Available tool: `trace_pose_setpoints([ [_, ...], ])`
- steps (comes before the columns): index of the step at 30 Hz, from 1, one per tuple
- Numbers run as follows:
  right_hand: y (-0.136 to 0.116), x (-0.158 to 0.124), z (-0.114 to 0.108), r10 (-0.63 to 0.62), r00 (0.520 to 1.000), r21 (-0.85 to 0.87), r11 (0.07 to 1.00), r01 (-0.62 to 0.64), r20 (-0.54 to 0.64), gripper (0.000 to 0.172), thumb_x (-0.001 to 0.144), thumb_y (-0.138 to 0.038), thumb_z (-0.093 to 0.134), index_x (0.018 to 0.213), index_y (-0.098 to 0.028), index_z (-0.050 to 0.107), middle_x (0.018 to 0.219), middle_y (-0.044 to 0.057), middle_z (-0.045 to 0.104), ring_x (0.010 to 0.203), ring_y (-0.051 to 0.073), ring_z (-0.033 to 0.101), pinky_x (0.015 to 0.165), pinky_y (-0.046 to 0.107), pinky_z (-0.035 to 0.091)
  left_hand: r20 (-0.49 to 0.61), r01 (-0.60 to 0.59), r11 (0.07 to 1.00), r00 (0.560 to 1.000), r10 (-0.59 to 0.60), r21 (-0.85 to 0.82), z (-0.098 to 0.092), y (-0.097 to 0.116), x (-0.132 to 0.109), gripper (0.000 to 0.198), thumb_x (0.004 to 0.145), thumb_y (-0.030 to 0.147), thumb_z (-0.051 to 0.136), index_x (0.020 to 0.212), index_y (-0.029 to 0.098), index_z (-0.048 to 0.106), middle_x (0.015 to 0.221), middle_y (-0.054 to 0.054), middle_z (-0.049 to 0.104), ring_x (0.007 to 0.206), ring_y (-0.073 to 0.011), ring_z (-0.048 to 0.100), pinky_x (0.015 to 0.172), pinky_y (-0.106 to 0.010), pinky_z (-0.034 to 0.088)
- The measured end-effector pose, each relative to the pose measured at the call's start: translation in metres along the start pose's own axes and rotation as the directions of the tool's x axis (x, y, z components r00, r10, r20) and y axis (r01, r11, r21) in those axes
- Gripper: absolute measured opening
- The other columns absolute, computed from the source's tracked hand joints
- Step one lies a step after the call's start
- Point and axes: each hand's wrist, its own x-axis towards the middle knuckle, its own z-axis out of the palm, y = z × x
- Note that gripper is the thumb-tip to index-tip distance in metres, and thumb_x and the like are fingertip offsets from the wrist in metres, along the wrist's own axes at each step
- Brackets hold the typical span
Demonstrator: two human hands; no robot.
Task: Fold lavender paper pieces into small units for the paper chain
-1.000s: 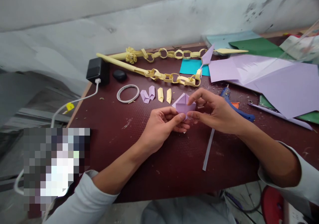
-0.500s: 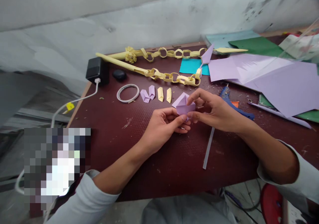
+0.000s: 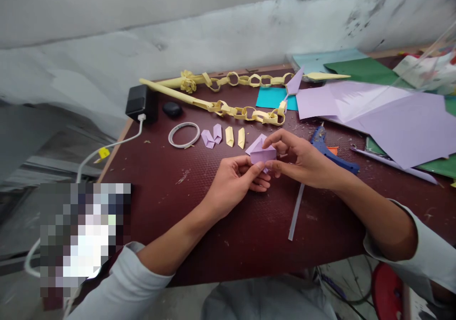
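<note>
A small folded piece of purple paper (image 3: 262, 155) is held up between both hands above the dark red table. My left hand (image 3: 239, 181) grips its lower edge, thumb in front and fingers behind. From the right, my right hand (image 3: 296, 157) pinches the paper, with the index finger on its upper fold and the thumb low at its right side. Left of the hands lie two purple folded pieces (image 3: 210, 137) and two yellow folded pieces (image 3: 234, 137). A roll of tape (image 3: 184, 124) rests farther left.
Yellow paper chains (image 3: 245, 113) with rolled sticks stretch across the back. Purple sheets (image 3: 409, 125) cover the right side. A blue glue gun (image 3: 329, 155) and a clear glue stick (image 3: 296, 213) lie by my right hand. A corded black box (image 3: 139, 102) stands at the left edge.
The upper flap of the purple paper is folded lower than before, and my right index finger has shifted slightly left along it. The left hand keeps its grip.
</note>
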Motion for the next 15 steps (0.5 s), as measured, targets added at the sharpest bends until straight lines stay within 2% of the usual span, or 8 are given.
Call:
trace_pose_setpoints([
  [2, -0.0001, 0.0, 0.0002, 0.024, 1.0, 0.006, 1.0, -0.024, -0.003, 0.036, 0.111, -0.043, 0.079, 0.135, -0.024, 0.059, 0.097, 0.0, 0.071, 0.082, 0.016, 0.071, 0.073, 0.03, 0.057, -0.001, 0.0, 1.0, 1.0, 0.0, 0.01, -0.0004, 0.0006, -0.0002, 0.042, 0.092, 0.05, 0.098, 0.092, 0.011, 0.081, 0.087, -0.01, 0.086, 0.07, -0.0168, 0.082, 0.068, -0.026, 0.072],
  [7, 0.0031, -0.0003, 0.0013, 0.026, 0.999, -0.011, 1.0, -0.027, -0.03, 0.04, 0.112, -0.036, 0.077, 0.145, -0.025, 0.058, 0.094, -0.001, 0.066, 0.078, 0.016, 0.068, 0.071, 0.029, 0.057, 0.06, 0.03, 0.996, 0.998, -0.035, 0.079, -0.0005, 0.0042, -0.0016, 0.043, 0.093, 0.051, 0.096, 0.105, 0.011, 0.086, 0.09, -0.011, 0.087, 0.071, -0.0171, 0.082, 0.068, -0.026, 0.071],
  [10, 0.0047, -0.0006, 0.0022, 0.029, 0.999, -0.006, 1.0, -0.029, -0.028, 0.043, 0.112, -0.033, 0.077, 0.149, -0.025, 0.058, 0.093, -0.002, 0.065, 0.076, 0.015, 0.069, 0.069, 0.028, 0.057, 0.096, 0.047, 0.993, 0.994, -0.057, 0.108, -0.0003, 0.0057, -0.0021, 0.045, 0.093, 0.053, 0.096, 0.104, 0.01, 0.087, 0.085, -0.01, 0.085, 0.068, -0.0164, 0.081, 0.067, -0.025, 0.07],
  [15, 0.0034, -0.0008, 0.0019, 0.031, 0.999, 0.099, 0.995, -0.03, -0.014, 0.048, 0.112, -0.029, 0.076, 0.155, -0.027, 0.055, 0.097, -0.001, 0.07, 0.078, 0.016, 0.073, 0.073, 0.03, 0.063, 0.085, 0.052, 0.996, 0.995, -0.058, 0.077, 0.0003, 0.0055, -0.0019, 0.045, 0.091, 0.052, 0.097, 0.101, 0.01, 0.084, 0.082, -0.009, 0.083, 0.066, -0.016, 0.08, 0.065, -0.025, 0.07],
])
